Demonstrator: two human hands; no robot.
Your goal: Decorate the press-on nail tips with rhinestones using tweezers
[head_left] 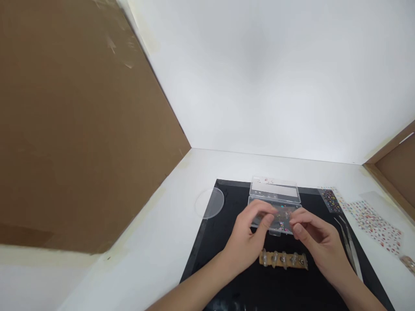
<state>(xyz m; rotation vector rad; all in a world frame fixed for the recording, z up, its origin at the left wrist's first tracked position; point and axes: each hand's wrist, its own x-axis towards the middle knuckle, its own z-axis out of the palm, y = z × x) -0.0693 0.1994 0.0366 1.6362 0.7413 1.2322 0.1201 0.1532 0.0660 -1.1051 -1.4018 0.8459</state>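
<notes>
Clear hinged case [275,200]: positioned toward the far edge of the black mat [275,291], lid laid back, tray facing the person. Opening of the case is complete.

The left hand [247,239] and right hand [319,239] are above the tray, apart from each other. On each, thumb and forefinger form a narrow gap; whether either pair grips a small piece cannot be determined.

Sticker sheet [378,224] and dark sheet [330,201]: both to the right, laid flat and unattended. Round clear disc [212,203]: overlaps the mat's left edge. Tweezers [352,248]: beside the right forearm, not in use. Tan strip [269,259]: near side of the case, carrying a row of clear forms [284,260]. Mounting of the forms appears complete; any decoration on them is too small to verify.

Coloured pieces [281,226]: scattered in the tray, so its contents are, by judgement, not used up.
</notes>
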